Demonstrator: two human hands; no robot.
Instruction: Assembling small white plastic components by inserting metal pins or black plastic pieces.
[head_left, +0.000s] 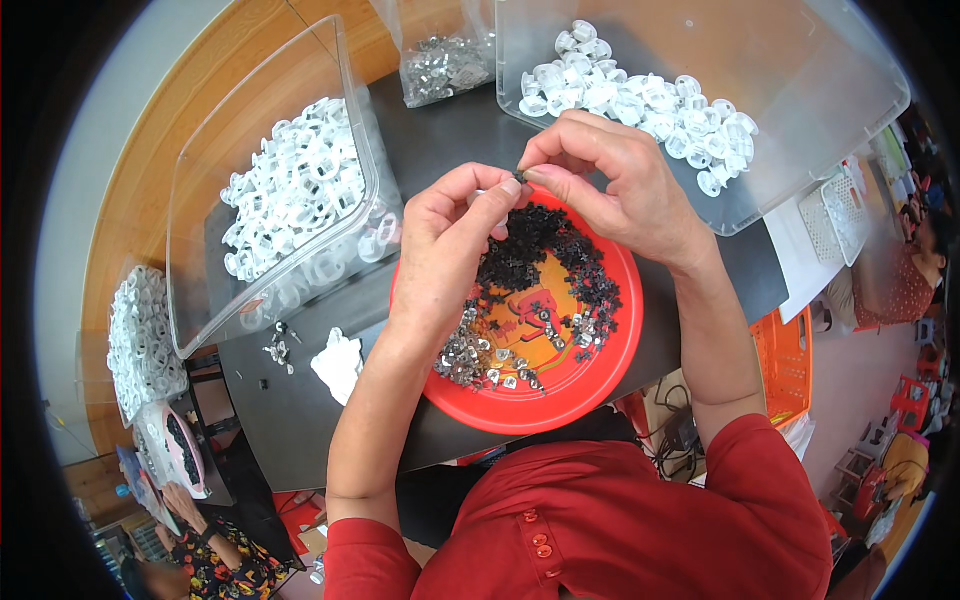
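Observation:
My left hand (pixel 455 235) and my right hand (pixel 610 180) meet fingertip to fingertip over the far rim of a round red plate (pixel 600 385). Between the fingertips sits a small part: a bit of white shows in my left fingers and a tiny black piece (pixel 521 176) is pinched by my right thumb and forefinger. The plate holds a heap of small black pieces (pixel 545 250) at the back and several small silver metal pieces (pixel 480 360) at the front. The plate rests on a dark table (pixel 300 420).
A clear bin of white plastic rings (pixel 290 195) stands at the left, another clear bin with white rings (pixel 640 100) at the back right, a clear bag of metal pieces (pixel 445 65) between them. A white scrap (pixel 338 365) lies beside the plate. Another person (pixel 210 560) sits lower left.

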